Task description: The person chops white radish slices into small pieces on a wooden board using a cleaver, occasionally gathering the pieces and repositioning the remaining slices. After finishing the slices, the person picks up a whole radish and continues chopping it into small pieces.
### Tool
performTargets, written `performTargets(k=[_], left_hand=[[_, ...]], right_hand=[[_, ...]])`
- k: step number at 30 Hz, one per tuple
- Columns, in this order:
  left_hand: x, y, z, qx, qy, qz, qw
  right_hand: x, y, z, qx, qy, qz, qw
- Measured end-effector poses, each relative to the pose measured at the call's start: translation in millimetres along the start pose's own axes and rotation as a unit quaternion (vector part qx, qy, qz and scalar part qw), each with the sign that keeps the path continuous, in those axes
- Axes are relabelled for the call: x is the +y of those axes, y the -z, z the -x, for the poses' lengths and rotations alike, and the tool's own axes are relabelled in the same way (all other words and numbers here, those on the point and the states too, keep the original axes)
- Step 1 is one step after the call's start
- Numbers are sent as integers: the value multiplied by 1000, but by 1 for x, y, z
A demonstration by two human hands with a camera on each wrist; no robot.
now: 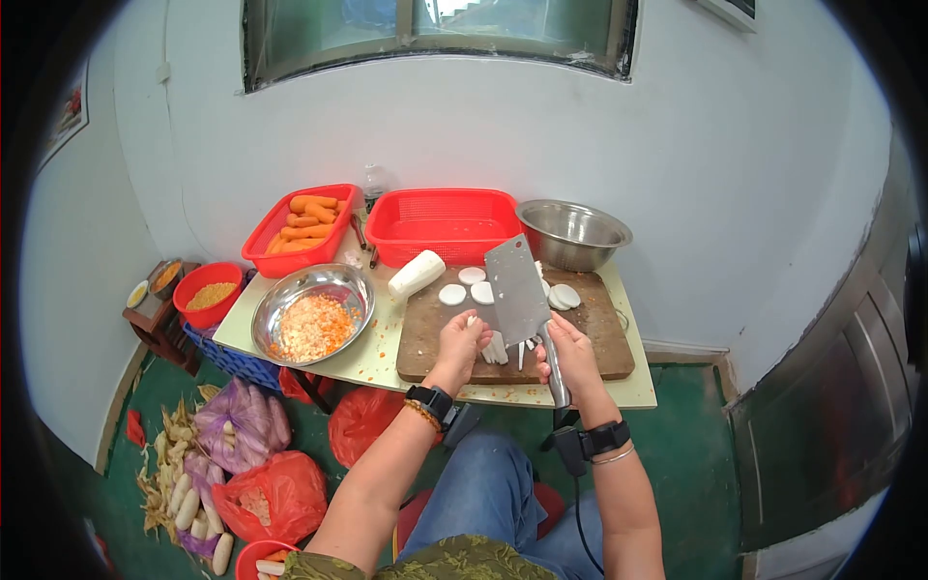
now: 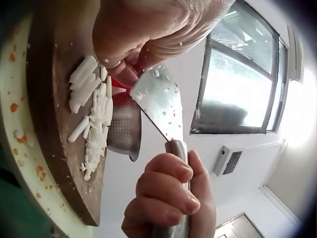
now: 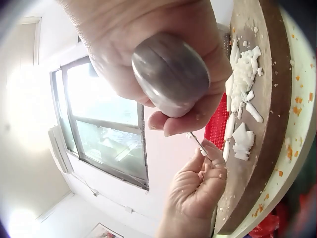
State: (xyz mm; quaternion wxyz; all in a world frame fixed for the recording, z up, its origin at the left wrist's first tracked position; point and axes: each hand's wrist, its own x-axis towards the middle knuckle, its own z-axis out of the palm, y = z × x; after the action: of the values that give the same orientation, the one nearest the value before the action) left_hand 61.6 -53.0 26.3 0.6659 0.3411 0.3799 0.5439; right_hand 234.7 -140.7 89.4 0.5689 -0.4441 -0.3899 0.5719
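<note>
My right hand [image 1: 570, 360] grips the handle of a cleaver [image 1: 518, 288], whose broad blade is raised over the wooden chopping board [image 1: 425, 356]. White bits cling to the blade in the left wrist view. At the blade's lower left corner is my left hand [image 1: 461, 340], thumb and fingers pinching the blade's edge in the right wrist view. Cut white strips [image 2: 83, 84] and a heap of finer white pieces [image 2: 97, 134] lie on the board beneath. Round white slices [image 1: 451, 295] lie farther back, and a peeled white radish [image 1: 417, 275] rests at the board's left corner.
A steel bowl [image 1: 362, 333] of chopped orange and white bits stands left of the board. Behind are a red basket of carrots [image 1: 256, 253], another red basket [image 1: 445, 198] and a steel basin [image 1: 599, 224]. Bags and radishes [image 1: 184, 498] lie on the floor at left.
</note>
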Motion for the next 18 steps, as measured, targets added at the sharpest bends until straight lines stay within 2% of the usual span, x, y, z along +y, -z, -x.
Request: performTargets(k=[3, 4, 6, 7, 10, 14, 17, 18], left_hand=[[-28, 6, -21, 23, -89, -64, 994], [-24, 1, -13, 42, -104, -153, 982], [-7, -14, 14, 80, -131, -325, 933], [-8, -16, 19, 72, -128, -305, 941], [-33, -16, 14, 112, -161, -439, 877], [-40, -32, 13, 118, -94, -424, 893], [-54, -46, 5, 148, -98, -466, 867], [-59, -52, 3, 141, -99, -453, 875]], right_hand=[[1, 8, -3, -11, 15, -4, 1000], [1, 9, -2, -2, 15, -3, 1000], [0, 9, 1, 16, 17, -2, 1000], [0, 9, 3, 16, 23, 3, 1000], [-2, 11, 8, 15, 40, 21, 999], [-10, 16, 17, 27, 61, 36, 997], [-15, 22, 21, 43, 71, 33, 996], [-16, 24, 22, 48, 73, 31, 996]])
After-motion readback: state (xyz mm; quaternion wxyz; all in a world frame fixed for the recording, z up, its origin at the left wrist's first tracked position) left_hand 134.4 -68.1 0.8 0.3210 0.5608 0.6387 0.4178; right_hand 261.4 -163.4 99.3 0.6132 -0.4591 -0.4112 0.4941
